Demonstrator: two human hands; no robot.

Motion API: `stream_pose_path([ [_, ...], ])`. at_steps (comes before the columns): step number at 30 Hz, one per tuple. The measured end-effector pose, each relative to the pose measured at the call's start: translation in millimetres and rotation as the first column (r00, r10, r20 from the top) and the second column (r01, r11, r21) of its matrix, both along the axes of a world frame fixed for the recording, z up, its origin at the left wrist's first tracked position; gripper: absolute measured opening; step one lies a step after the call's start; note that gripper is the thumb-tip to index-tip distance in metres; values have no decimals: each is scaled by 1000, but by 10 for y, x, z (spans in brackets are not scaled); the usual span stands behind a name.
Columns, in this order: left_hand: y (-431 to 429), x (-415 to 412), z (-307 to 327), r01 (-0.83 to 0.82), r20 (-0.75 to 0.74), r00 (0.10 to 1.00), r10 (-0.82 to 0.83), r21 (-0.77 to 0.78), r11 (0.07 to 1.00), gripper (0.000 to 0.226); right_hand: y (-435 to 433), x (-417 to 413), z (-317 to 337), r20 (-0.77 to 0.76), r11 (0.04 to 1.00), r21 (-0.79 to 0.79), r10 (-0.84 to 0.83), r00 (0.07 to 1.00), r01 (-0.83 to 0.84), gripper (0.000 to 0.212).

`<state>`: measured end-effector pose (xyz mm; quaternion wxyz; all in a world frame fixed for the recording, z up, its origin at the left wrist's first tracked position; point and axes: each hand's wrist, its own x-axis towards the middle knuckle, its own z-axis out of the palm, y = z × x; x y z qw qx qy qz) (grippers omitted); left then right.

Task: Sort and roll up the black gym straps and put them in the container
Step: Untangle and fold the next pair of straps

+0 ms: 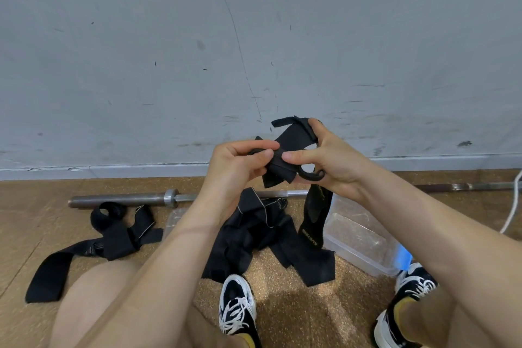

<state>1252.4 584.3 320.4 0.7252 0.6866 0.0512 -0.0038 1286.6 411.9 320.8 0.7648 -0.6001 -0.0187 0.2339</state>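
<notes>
- Held up at centre: a black strap (291,140), partly folded, tail hanging toward 6 o'clock.
- Pinched at its 9 o'clock end between thumb and curled fingers of the left hand (240,162).
- Gripped at 3 o'clock by the right hand (327,158), thumb on the fold, fingers curled round.
- Underneath, on the floor (296,313): a loose strap pile (254,237).
- At the pile's 3 o'clock: a clear container (358,237).
- At its 9 o'clock: another tangled strap (113,232), near a barbell (121,201).

You are pinching a black strap (285,161) between left hand (237,167) and right hand (324,161), thumbs almost meeting; its tail is hanging below your right fingers toward the clear container (364,237).
</notes>
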Motion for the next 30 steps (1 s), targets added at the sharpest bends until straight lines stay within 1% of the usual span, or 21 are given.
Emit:
stream_pose_path([
  [3, -28, -15, -14, 29, 7, 1000, -29, -19, 999, 28, 6, 3, -2, 27, 1000, 28, 11, 1000, -12, 60],
  [7, -49, -24, -18, 3, 47, 999, -4, 13, 1000, 25, 33, 21, -43, 92, 999, -49, -19, 996, 24, 68],
  [8, -45, -18, -9, -10, 51, 999, 9, 25, 1000, 23, 27, 43, -54, 104, 995, -98, -23, 994, 33, 74],
  [10, -22, -5, 15, -46, 76, 996, 42, 58, 997, 21, 6, 70, -40, 112, 964, -264, 7, 994, 23, 98],
  [11, -9, -1, 27, -64, 94, 994, 57, 68, 996, 21, -10, 79, -23, 93, 944, -330, 36, 995, -4, 107],
  [12, -1, -2, 37, -78, 107, 992, 70, 67, 995, 22, -24, 78, -5, 58, 936, -349, 64, 996, -40, 108],
  [13, 0, -5, 39, -85, 112, 991, 78, 56, 995, 24, -29, 70, 9, 19, 944, -322, 81, 997, -71, 101],
  [14, -5, -9, 32, -84, 106, 991, 80, 39, 996, 25, -29, 53, 21, -6, 959, -270, 87, 996, -85, 89],
  [16, -33, -15, -1, -73, 79, 994, 72, 8, 997, 26, -9, 24, 31, -10, 988, -141, 54, 998, -55, 62],
  [17, -52, -19, -21, -67, 68, 995, 67, -3, 998, 25, 7, 10, 25, -14, 997, -75, 28, 1000, -29, 55],
  [18, -70, -21, -35, -64, 63, 996, 64, -10, 998, 25, 26, -9, 20, -28, 1000, -20, 9, 1000, -10, 53],
  [20, -95, -27, -50, -57, 65, 996, 57, -9, 998, 24, 55, -18, 1, -58, 999, 41, -16, 998, 19, 54],
  [22, -102, -34, -44, -60, 75, 995, 59, 11, 998, 24, 59, -12, 2, -39, 999, 19, -41, 998, 42, 56],
  [24, -88, -26, -42, -84, 91, 993, 81, 39, 996, 27, 40, 5, 26, 36, 991, -130, -34, 999, 38, 56],
  [25, -79, -17, -40, -97, 96, 991, 92, 45, 994, 29, 20, 14, 41, 68, 976, -216, -5, 998, 19, 57],
  [26, -72, -9, -39, -104, 94, 991, 100, 37, 994, 32, 0, 20, 55, 79, 964, -265, 26, 997, -4, 56],
  [27, -71, -5, -37, -102, 84, 991, 101, 5, 995, 34, -17, 25, 64, 66, 964, -264, 46, 997, -27, 55],
  [28, -81, -8, -33, -90, 65, 993, 94, -50, 995, 34, -27, 23, 70, 40, 972, -228, 57, 998, -46, 54],
  [30, -119, -27, -32, -54, 14, 998, 58, -178, 983, 33, -18, 9, 69, -4, 993, -104, 47, 999, -47, 54],
])
